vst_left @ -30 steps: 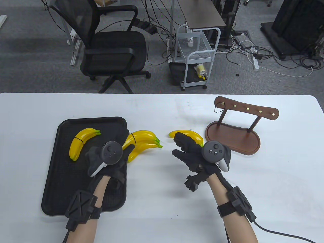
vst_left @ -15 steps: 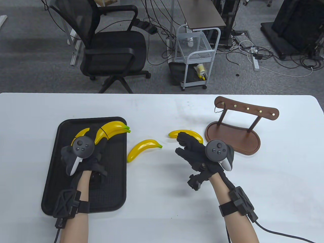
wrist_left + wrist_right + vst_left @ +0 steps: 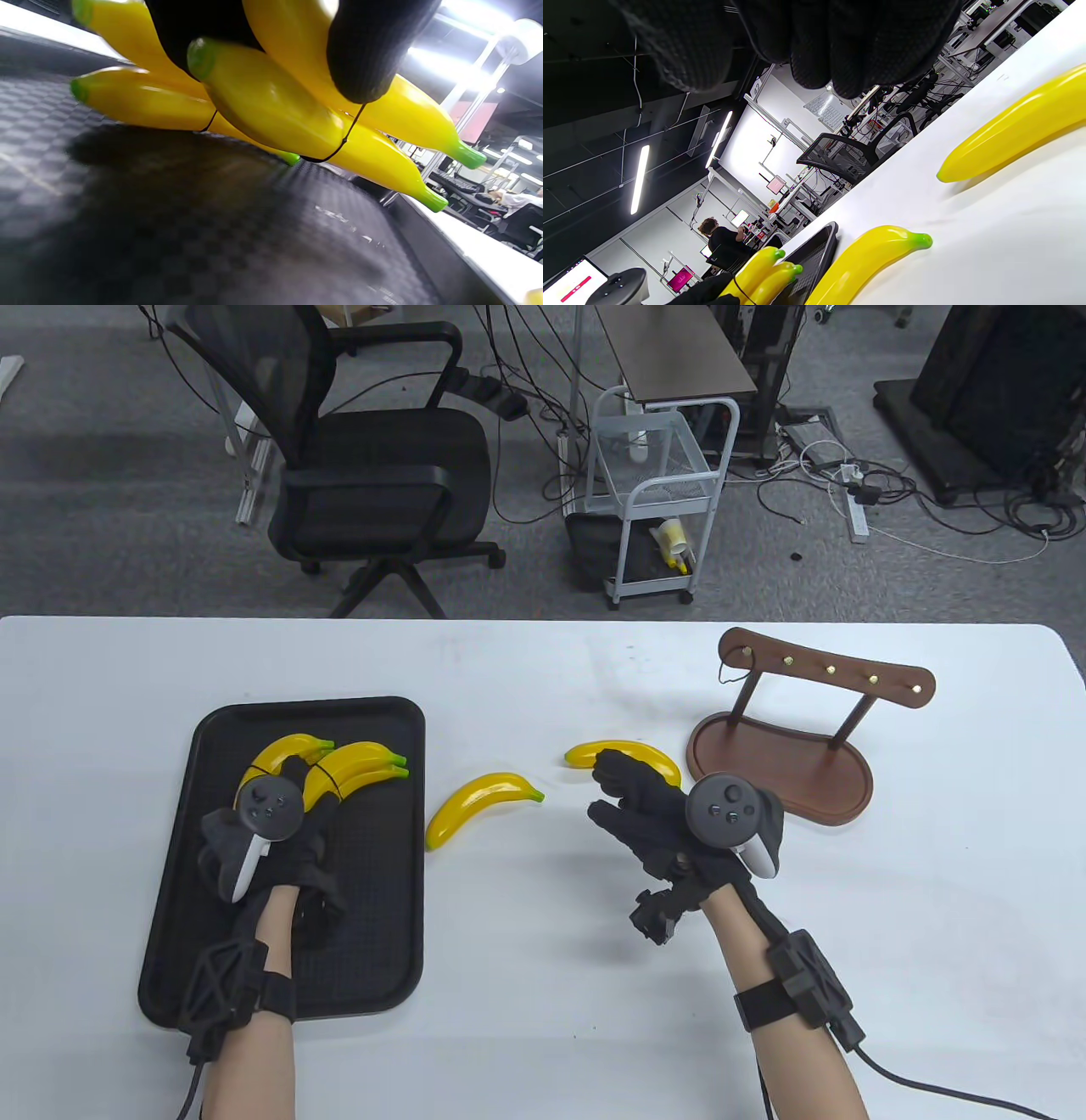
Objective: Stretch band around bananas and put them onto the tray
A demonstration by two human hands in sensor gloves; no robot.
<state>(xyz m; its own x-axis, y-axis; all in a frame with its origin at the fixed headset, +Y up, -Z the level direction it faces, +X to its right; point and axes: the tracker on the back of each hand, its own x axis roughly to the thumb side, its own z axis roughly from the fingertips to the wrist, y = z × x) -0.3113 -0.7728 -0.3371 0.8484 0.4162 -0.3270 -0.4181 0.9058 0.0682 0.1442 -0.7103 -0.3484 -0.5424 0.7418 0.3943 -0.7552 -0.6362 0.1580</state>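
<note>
My left hand (image 3: 310, 802) is over the black tray (image 3: 212, 916) and grips a pair of yellow bananas (image 3: 361, 763) bound by a thin black band (image 3: 343, 137). In the left wrist view the fingertips (image 3: 360, 63) pinch this pair (image 3: 275, 114) just above the tray mat (image 3: 169, 237). A second banded pair (image 3: 284, 748) lies on the tray right beside it. One loose banana (image 3: 479, 806) lies on the table right of the tray. Another banana (image 3: 628, 753) is partly hidden behind my right hand (image 3: 619, 797), which hovers with relaxed fingers and holds nothing.
A brown wooden stand (image 3: 789, 763) with brass hooks stands at the right, a thin band hanging from its left hook (image 3: 725, 674). The white table (image 3: 543, 984) reaches the front edge. An office chair and a cart stand beyond the far edge.
My left hand has carried the banded pair from beside the tray onto it and lowered it next to the first pair. The right hand has barely moved.
</note>
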